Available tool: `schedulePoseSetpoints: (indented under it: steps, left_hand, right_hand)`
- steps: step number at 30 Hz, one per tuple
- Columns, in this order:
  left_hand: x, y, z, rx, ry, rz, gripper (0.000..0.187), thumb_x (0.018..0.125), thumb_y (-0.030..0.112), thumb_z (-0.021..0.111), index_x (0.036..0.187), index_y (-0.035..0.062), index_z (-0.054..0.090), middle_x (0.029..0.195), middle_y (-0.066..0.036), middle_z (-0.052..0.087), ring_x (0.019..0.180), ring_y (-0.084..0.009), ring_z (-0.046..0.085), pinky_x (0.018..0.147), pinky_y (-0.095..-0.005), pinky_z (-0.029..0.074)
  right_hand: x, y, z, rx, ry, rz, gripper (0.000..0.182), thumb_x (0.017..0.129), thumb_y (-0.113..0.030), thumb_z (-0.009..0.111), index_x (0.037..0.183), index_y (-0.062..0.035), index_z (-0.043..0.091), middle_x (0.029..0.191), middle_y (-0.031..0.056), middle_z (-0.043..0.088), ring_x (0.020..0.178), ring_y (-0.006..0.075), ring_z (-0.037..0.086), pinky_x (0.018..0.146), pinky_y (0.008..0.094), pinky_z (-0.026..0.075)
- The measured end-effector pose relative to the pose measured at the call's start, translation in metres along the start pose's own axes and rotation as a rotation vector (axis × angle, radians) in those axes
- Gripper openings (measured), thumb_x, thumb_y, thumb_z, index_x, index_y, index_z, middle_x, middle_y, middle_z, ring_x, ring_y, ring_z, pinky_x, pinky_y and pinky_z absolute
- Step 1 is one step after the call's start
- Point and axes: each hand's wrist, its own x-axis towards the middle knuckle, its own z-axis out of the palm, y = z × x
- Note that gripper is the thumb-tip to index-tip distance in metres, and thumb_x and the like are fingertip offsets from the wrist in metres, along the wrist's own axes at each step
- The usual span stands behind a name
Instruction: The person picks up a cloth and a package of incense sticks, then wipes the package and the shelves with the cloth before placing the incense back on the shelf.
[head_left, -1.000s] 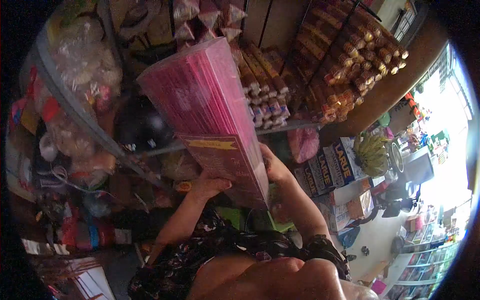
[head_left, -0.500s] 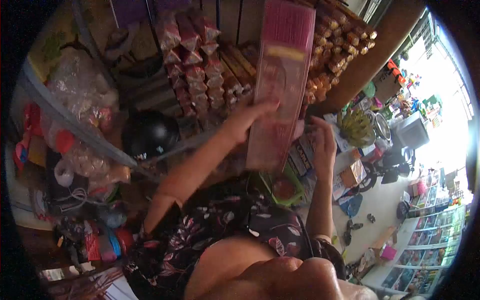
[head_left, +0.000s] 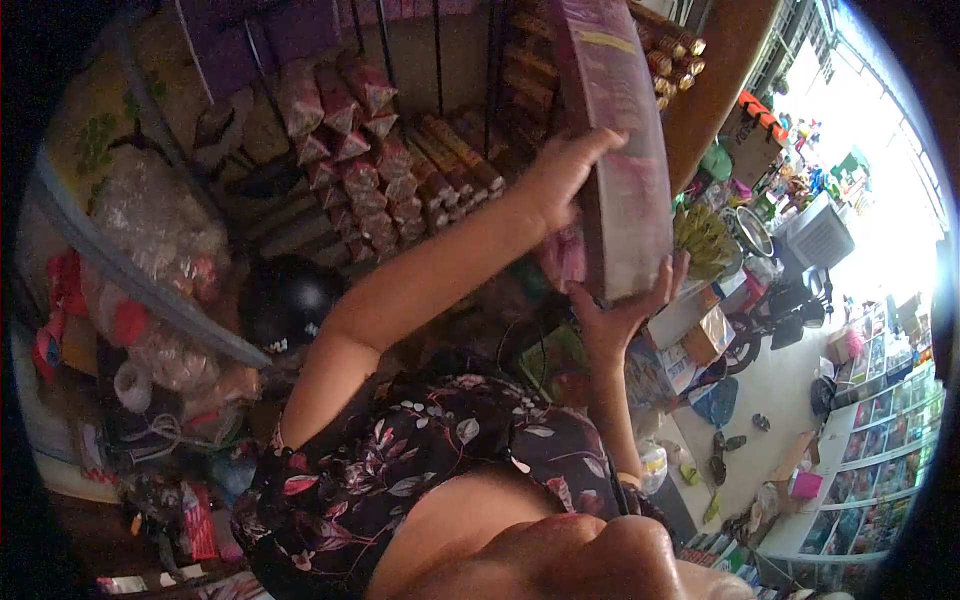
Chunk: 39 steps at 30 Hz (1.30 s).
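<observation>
A long pink pack (head_left: 625,170) in clear wrapping, with a yellow strip near its top end, stands steeply tilted in front of me. My left hand (head_left: 575,180) grips its left edge around mid-height, thumb over the front. At the pack's lower end, my right hand (head_left: 625,305) has its thumb and fingers spread around the bottom corners, holding it from below. Behind the left forearm are stacked wrapped bundles (head_left: 370,180) with reddish and golden ends. The far side of the pack is hidden.
A black round helmet-like object (head_left: 290,300) and plastic bags (head_left: 160,230) lie at the left behind a grey metal bar (head_left: 130,270). Green bananas (head_left: 703,240), cartons and a parked motorbike (head_left: 790,320) are at the right. Glass display cases (head_left: 860,470) stand at the lower right.
The pack has moved up and to the right, and its tilt has changed. My left hand has gone up with it, while my right hand has come under its lower end.
</observation>
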Motion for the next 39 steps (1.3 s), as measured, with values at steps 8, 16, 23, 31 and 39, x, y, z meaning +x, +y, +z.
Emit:
schedulePoseSetpoints:
  steps: [8,16,23,31,39]
  left_hand:
    - [0.044,0.010,0.065,0.017,-0.252,0.034,0.046,0.084,0.036,0.064,0.115,0.0046,0.055,0.109,-0.007,0.060,0.104,-0.0195,0.057,0.095,-0.0406,0.043]
    - [0.020,0.056,-0.021,0.208,-0.238,0.040,0.051,0.095,0.038,0.045,0.129,-0.0005,0.046,0.130,-0.014,0.050,0.117,-0.0249,0.050,0.100,-0.0414,0.040]
    - [-0.043,0.071,-0.088,0.224,0.002,0.158,0.045,0.093,0.034,0.052,0.127,0.0044,0.050,0.127,-0.009,0.051,0.117,-0.0218,0.051,0.096,-0.0396,0.043]
    - [-0.084,0.070,-0.110,0.194,0.155,0.212,0.054,0.090,0.037,0.053,0.126,-0.0038,0.047,0.127,-0.014,0.052,0.115,-0.0235,0.053,0.095,-0.0400,0.045]
    - [-0.095,0.070,-0.124,0.145,0.283,0.238,0.060,0.088,0.039,0.057,0.127,-0.0050,0.045,0.126,-0.015,0.052,0.113,-0.0244,0.054,0.087,-0.0372,0.050]
  right_hand:
    - [0.087,0.045,-0.018,0.005,0.302,0.007,0.064,0.066,-0.015,0.076,0.121,-0.0068,0.043,0.134,0.0180,0.036,0.127,0.0333,0.034,0.108,0.0497,0.023]
    - [0.223,0.110,0.012,0.304,0.277,-0.031,0.055,0.069,-0.004,0.074,0.115,-0.0066,0.045,0.129,0.0150,0.039,0.119,0.0284,0.041,0.099,0.0385,0.038]
    - [0.348,0.156,0.098,0.204,0.122,-0.053,0.066,0.062,-0.034,0.082,0.112,-0.0060,0.051,0.118,0.0139,0.036,0.110,0.0295,0.040,0.095,0.0386,0.036]
    - [0.405,0.155,0.226,0.272,0.047,0.056,0.081,0.061,-0.044,0.082,0.120,-0.0036,0.044,0.125,0.0234,0.028,0.115,0.0380,0.036,0.089,0.0509,0.041]
    - [0.407,0.194,0.269,0.395,-0.159,0.061,0.078,0.068,-0.047,0.078,0.122,-0.0057,0.041,0.126,0.0252,0.031,0.116,0.0391,0.036,0.091,0.0490,0.039]
